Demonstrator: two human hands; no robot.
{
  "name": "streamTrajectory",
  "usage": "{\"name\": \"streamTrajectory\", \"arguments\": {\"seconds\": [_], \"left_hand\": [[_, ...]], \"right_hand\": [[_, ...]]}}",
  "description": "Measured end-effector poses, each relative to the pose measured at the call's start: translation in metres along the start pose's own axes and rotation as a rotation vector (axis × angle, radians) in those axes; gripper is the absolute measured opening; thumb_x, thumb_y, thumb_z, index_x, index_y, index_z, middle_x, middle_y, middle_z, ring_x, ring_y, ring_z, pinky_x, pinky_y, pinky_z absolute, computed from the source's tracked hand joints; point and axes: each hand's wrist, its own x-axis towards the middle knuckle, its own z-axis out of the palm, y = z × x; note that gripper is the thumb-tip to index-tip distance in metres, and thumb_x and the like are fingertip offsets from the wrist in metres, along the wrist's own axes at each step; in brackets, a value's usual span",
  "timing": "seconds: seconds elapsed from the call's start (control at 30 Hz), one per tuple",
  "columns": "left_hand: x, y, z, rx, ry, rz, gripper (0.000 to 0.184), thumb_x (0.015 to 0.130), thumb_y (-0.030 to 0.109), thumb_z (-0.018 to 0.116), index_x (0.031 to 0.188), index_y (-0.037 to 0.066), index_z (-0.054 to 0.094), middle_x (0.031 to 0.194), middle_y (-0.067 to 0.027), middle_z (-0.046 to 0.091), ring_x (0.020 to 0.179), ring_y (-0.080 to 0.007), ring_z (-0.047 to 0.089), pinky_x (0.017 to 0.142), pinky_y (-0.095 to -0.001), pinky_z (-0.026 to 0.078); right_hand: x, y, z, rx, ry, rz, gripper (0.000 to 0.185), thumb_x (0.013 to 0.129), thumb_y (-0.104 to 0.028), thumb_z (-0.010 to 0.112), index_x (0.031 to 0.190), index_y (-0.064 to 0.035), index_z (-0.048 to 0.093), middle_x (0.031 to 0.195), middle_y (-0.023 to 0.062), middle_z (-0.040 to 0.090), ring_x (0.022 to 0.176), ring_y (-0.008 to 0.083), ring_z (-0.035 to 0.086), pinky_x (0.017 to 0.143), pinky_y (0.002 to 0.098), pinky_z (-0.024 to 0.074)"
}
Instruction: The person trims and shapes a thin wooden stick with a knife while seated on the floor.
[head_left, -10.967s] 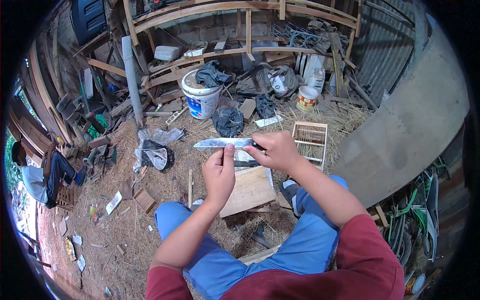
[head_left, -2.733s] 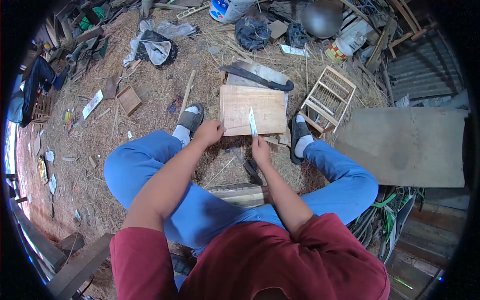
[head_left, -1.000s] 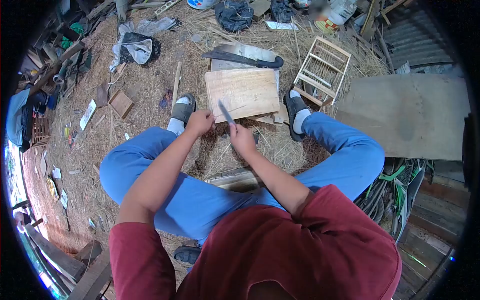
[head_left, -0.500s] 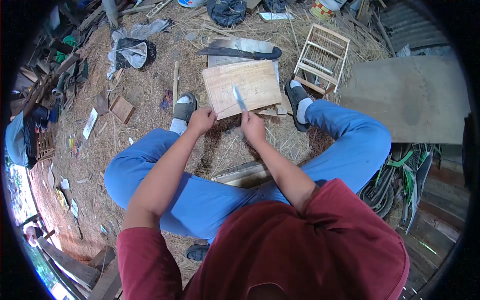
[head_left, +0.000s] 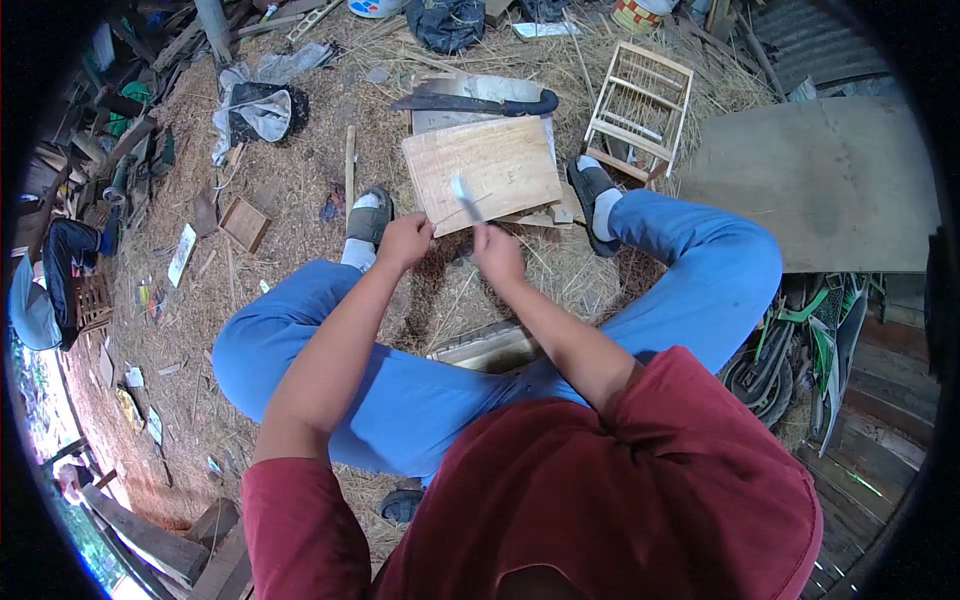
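A pale wooden board (head_left: 510, 165) lies on the ground between my feet. My right hand (head_left: 499, 256) is closed round the handle of a knife (head_left: 466, 201), whose blade points away from me over the board's near part. At the board's near left corner, my left hand (head_left: 406, 241) is closed with its fingertips together. A thin strip (head_left: 448, 214) seems to run from those fingertips towards the blade; its far end is hard to make out.
Beyond the board lies a long dark-sheathed blade or tool with a curved handle (head_left: 535, 105). A small wooden slatted cage (head_left: 640, 112) stands by my right foot. Left are a shallow wooden box (head_left: 243, 224) and litter. A large flat panel (head_left: 810, 190) is at right, above a motorbike (head_left: 780, 360).
The knife and my right hand have shifted slightly left and towards me, so the blade sits further left over the board. My left hand stays at the board's corner.
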Motion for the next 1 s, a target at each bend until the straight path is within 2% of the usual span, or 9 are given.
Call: {"name": "streamTrajectory", "arguments": {"seconds": [0.1,0.2,0.33,0.4,0.47,0.6,0.7,0.8,1.0], "left_hand": [[0.0,0.0,-0.001,-0.023,-0.008,-0.025,0.028,0.093,0.03,0.063,0.091,0.003,0.067,0.091,-0.0237,0.069,0.089,-0.0445,0.066,0.08,-0.0518,0.051],[-0.002,0.001,-0.001,0.015,-0.01,0.003,0.028,0.094,0.031,0.062,0.093,0.003,0.067,0.092,-0.0245,0.069,0.09,-0.0453,0.066,0.081,-0.0522,0.051],[-0.006,0.011,-0.003,0.088,0.081,0.065,0.028,0.094,0.03,0.061,0.094,0.003,0.067,0.092,-0.025,0.069,0.09,-0.0455,0.066,0.081,-0.0523,0.051],[-0.007,0.014,-0.008,0.02,0.004,-0.035,0.027,0.094,0.029,0.061,0.096,0.003,0.068,0.094,-0.0251,0.069,0.091,-0.0455,0.066,0.082,-0.0519,0.052],[-0.008,0.013,-0.006,0.052,0.037,0.016,0.028,0.094,0.029,0.061,0.096,0.003,0.068,0.094,-0.0251,0.069,0.091,-0.0454,0.066,0.082,-0.0517,0.052],[-0.01,0.007,0.003,0.057,0.139,0.094,0.03,0.095,0.031,0.059,0.093,0.003,0.067,0.09,-0.024,0.068,0.088,-0.045,0.066,0.077,-0.051,0.051],[-0.009,0.011,-0.001,0.066,0.101,0.042,0.03,0.094,0.032,0.059,0.092,0.002,0.067,0.09,-0.0239,0.068,0.088,-0.045,0.066,0.077,-0.051,0.051],[-0.011,0.012,0.0,0.065,0.108,0.051,0.03,0.094,0.031,0.06,0.092,0.003,0.067,0.09,-0.0239,0.068,0.089,-0.0445,0.066,0.079,-0.0504,0.051],[-0.01,0.01,-0.002,0.077,0.132,0.053,0.029,0.094,0.031,0.06,0.09,0.003,0.067,0.088,-0.0229,0.069,0.086,-0.0431,0.067,0.077,-0.0496,0.051]], "right_hand": [[0.001,-0.001,0.001,-0.029,-0.067,-0.004,0.053,0.103,-0.044,0.046,0.084,0.0003,0.068,0.08,0.0289,0.067,0.08,0.0503,0.066,0.074,0.0579,0.0516],[0.022,0.019,-0.004,0.108,0.14,0.043,0.05,0.102,-0.044,0.047,0.085,-0.0019,0.068,0.082,0.0285,0.068,0.081,0.0506,0.066,0.076,0.0574,0.0532],[-0.007,0.005,0.007,-0.05,-0.046,-0.024,0.051,0.102,-0.045,0.048,0.085,-0.0013,0.068,0.083,0.0277,0.069,0.081,0.0494,0.067,0.074,0.0569,0.0537],[0.0,0.005,-0.005,-0.049,-0.05,-0.033,0.052,0.102,-0.045,0.048,0.084,-0.0008,0.068,0.083,0.0279,0.068,0.08,0.0493,0.067,0.073,0.0571,0.0537],[0.01,0.01,-0.012,0.001,0.058,-0.018,0.053,0.103,-0.045,0.047,0.083,-0.0003,0.068,0.08,0.0278,0.068,0.079,0.0486,0.067,0.072,0.0573,0.0534],[0.0,0.014,0.002,-0.044,-0.002,-0.045,0.053,0.103,-0.045,0.046,0.084,-0.0002,0.069,0.08,0.0285,0.068,0.079,0.048,0.067,0.072,0.0577,0.0528],[0.002,0.014,0.005,-0.076,-0.062,-0.059,0.053,0.102,-0.045,0.047,0.085,0.0001,0.069,0.081,0.0283,0.068,0.079,0.0484,0.067,0.074,0.0584,0.0522],[0.022,0.026,-0.002,0.113,0.038,-0.006,0.052,0.102,-0.044,0.049,0.083,-0.0009,0.069,0.08,0.0283,0.067,0.079,0.0498,0.066,0.074,0.059,0.0523],[0.002,0.01,-0.002,0.025,-0.032,-0.056,0.053,0.103,-0.044,0.047,0.081,-0.0011,0.069,0.081,0.0284,0.067,0.079,0.0492,0.066,0.072,0.0583,0.0527]]}}
